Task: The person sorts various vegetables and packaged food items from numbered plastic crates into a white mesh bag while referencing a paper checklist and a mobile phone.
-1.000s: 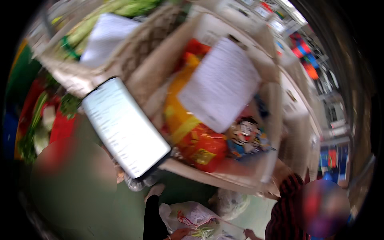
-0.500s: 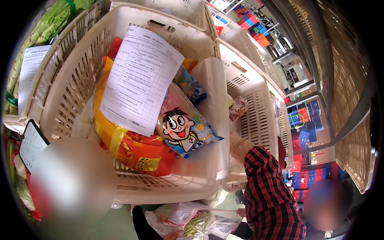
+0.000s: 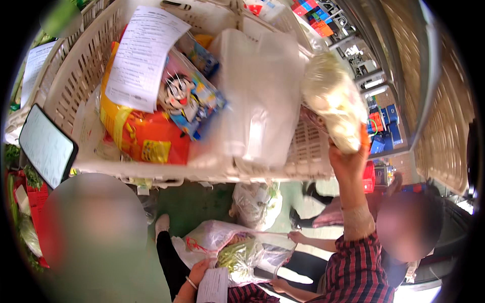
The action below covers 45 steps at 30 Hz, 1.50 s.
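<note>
Green floor [image 3: 182, 202] spread beneath a large perforated off-white crate [image 3: 91, 91]. Below that crate, I saw a co-worker's hand [image 3: 297, 237] tugging at a translucent plastic bag [image 3: 212, 233]. Bright snack packets [image 3: 151, 135] lay inside the crate, partly under a printed sheet [image 3: 144, 60]. To their right, my right hand [image 3: 349, 155] gripped a wrapped pale vegetable [image 3: 333, 98], raised. My left hand [image 3: 197, 271] curled beside a white slip [image 3: 212, 287]; I couldn't tell what it pinched.

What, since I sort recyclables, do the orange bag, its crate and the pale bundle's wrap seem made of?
Orange bag: probably glossy plastic film, judging by creases and shine. Crate: likely moulded hard plastic, satin, with regular slots. Wrap: apparently shiny clear plastic, given highlights; blur leaves this open.
</note>
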Each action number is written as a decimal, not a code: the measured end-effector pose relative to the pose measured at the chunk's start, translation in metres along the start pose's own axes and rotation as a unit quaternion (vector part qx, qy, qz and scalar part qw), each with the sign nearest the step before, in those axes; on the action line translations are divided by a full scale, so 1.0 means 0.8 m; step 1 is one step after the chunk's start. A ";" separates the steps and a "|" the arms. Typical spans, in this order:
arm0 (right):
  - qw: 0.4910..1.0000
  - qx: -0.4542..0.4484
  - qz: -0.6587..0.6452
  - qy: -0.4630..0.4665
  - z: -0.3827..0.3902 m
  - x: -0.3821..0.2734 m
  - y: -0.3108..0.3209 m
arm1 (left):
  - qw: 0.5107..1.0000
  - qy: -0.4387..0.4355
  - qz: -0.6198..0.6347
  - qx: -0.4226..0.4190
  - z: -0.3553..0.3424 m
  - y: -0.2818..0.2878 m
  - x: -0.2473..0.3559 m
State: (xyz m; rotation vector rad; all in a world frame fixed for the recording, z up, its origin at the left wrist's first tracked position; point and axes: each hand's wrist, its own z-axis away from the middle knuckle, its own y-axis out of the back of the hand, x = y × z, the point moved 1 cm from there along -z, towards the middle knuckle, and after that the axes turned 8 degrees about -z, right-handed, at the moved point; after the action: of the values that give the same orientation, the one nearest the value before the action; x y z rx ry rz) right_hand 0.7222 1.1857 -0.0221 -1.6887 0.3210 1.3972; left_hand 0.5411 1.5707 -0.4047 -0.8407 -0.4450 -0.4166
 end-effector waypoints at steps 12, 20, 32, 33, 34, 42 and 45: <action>0.998 0.008 -0.007 -0.055 0.465 -0.127 0.179 | 1.000 -0.011 -0.021 -0.003 0.044 -0.047 -0.002; 0.934 0.128 0.173 -0.286 0.523 0.099 0.365 | 1.000 -0.017 -0.004 0.000 0.103 -0.075 0.017; 0.885 -0.174 -0.100 -0.419 0.601 0.170 0.306 | 0.973 -0.099 0.037 0.205 0.074 -0.144 -0.012; 0.896 -0.161 -0.108 -0.400 0.608 0.156 0.280 | 0.963 -0.145 0.031 0.227 0.071 -0.146 -0.017; 0.906 -0.146 -0.112 -0.381 0.616 0.142 0.258 | 0.963 -0.145 0.027 0.226 0.065 -0.153 -0.024; 0.935 0.075 0.226 -0.263 0.581 0.160 0.357 | 0.973 -0.024 -0.097 0.206 0.105 -0.119 0.003; 0.887 -0.185 0.353 -0.232 0.558 0.252 0.388 | 0.977 0.000 -0.090 0.195 0.137 -0.115 0.013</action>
State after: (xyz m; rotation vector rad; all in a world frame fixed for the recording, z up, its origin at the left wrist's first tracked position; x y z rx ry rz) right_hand 0.2856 1.4128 -0.3285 -1.5098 0.4364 2.4836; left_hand 0.4789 1.5993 -0.2787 -0.4198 -0.5840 -0.4770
